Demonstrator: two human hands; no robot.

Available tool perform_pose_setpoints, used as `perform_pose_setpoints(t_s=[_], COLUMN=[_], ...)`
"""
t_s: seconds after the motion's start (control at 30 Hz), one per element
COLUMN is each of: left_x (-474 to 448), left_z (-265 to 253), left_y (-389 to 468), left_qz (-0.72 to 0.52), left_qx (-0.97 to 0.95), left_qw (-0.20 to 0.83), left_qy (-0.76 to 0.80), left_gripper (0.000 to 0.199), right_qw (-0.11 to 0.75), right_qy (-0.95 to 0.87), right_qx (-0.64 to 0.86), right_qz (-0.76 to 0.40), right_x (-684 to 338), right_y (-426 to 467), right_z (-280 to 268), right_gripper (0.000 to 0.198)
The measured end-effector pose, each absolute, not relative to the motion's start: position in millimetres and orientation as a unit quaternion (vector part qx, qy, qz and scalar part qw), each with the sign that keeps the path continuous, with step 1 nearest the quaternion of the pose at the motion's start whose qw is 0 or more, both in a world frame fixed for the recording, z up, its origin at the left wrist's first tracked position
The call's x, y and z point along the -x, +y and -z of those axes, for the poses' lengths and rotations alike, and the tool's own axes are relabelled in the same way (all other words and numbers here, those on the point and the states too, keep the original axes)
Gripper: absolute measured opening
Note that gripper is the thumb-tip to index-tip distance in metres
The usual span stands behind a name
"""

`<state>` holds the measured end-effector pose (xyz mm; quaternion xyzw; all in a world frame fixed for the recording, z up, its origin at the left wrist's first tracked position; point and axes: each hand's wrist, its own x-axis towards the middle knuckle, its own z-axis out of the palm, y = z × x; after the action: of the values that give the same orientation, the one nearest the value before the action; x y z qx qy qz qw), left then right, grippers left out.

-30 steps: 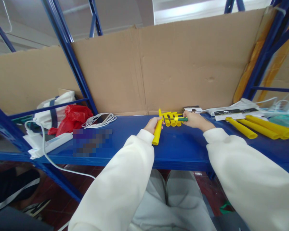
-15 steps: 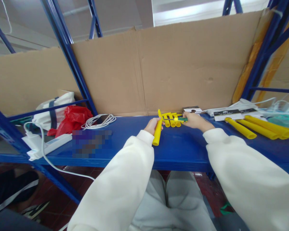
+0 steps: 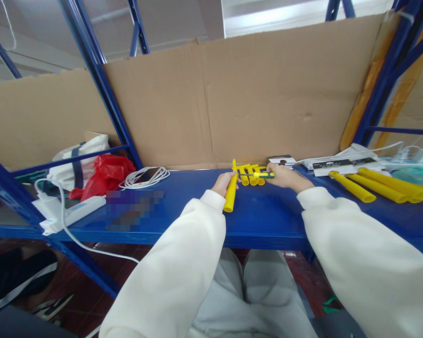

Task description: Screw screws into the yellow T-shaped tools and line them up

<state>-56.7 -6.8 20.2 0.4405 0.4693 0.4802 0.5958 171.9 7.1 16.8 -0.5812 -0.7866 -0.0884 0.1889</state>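
My left hand (image 3: 224, 184) is closed around a yellow tube (image 3: 230, 196), which stands tilted above the blue shelf with its open wide end toward me. In my right hand (image 3: 281, 175) is a screwdriver with a yellow and green handle (image 3: 265, 175). Its thin shaft points left and reaches the upper part of the tube; whether the tip sits in a screw cannot be made out. Just behind the screwdriver, several short yellow pieces (image 3: 252, 180) lie side by side on the shelf, partly covered by it.
More long yellow tubes (image 3: 384, 188) lie at the right beside black-and-white cards (image 3: 333, 167). Leftward are a coiled white cable (image 3: 146, 177), a red plastic bag (image 3: 107, 173) and a white power strip (image 3: 82, 210). Cardboard (image 3: 261, 98) closes the back; blue posts (image 3: 113, 103) stand upright.
My right fingers have shifted slightly on the screwdriver, so more of its handle shows. The tube and my left hand have barely moved.
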Motion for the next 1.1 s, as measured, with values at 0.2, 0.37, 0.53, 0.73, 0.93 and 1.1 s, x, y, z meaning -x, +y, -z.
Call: perform_pose_setpoints(t_s=[0.2, 0.37, 0.53, 0.73, 0.93, 1.1], left_x=[55.8, 55.3, 54.6, 54.4, 54.4, 54.3], left_z=[-21.1, -20.6, -20.2, -22.4, -22.5, -23.0], left_y=[-10.1, -8.4, -8.1, -12.5, -12.4, -13.4], left_qz=[-0.486, -0.489, -0.493, -0.504, -0.511, -0.509], left_qx=[-0.447, -0.449, -0.456, -0.462, -0.462, -0.463], left_qw=[0.579, 0.574, 0.572, 0.554, 0.548, 0.548], left_qy=[0.478, 0.48, 0.471, 0.475, 0.474, 0.477], left_gripper=[0.02, 0.025, 0.023, 0.02, 0.022, 0.022], right_qw=[0.181, 0.17, 0.179, 0.176, 0.163, 0.179], right_qy=[-0.796, -0.789, -0.777, -0.786, -0.781, -0.781], right_qx=[0.575, 0.587, 0.599, 0.59, 0.6, 0.593], right_qz=[0.062, 0.067, 0.073, 0.052, 0.061, 0.074], right_x=[-170.0, -165.4, -168.6, -166.7, -165.4, -169.2], right_y=[6.6, 2.1, 3.9, 1.7, 0.2, 4.0], right_z=[-17.8, -22.6, -20.4, -22.1, -23.8, -20.1], right_gripper=[0.031, 0.027, 0.038, 0.026, 0.03, 0.037])
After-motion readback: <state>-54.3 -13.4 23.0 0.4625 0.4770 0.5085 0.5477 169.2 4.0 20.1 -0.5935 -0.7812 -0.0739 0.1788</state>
